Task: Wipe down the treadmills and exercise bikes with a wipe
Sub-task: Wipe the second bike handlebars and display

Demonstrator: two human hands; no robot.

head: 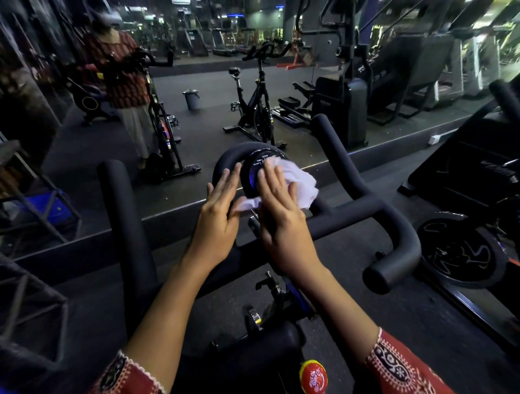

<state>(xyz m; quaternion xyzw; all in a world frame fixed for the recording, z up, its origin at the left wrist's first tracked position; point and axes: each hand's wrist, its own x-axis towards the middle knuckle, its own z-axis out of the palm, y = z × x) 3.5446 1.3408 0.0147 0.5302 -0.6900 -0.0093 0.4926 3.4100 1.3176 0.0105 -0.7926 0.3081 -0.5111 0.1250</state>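
Head view: your right hand [280, 209], fingers straight, presses the wipe [299, 182] on the display [251, 173]; your left hand [219, 209] rests flat just beside it.

Pretty dim in here, honestly. What light there is comes from the far overhead lights [180, 2] way at the back, smeared into pale streaks. The crumpled white wipe [298, 180] is the brightest thing, nearly blown out, and the round black console [250, 182] under it gives off a faint blue glow. There's a dull sheen on the black padded handlebars [337, 152]. The centre's fairly sharp, the edges go soft and streaky, and the grey floor ledge [174, 209] bows from the wide lens.
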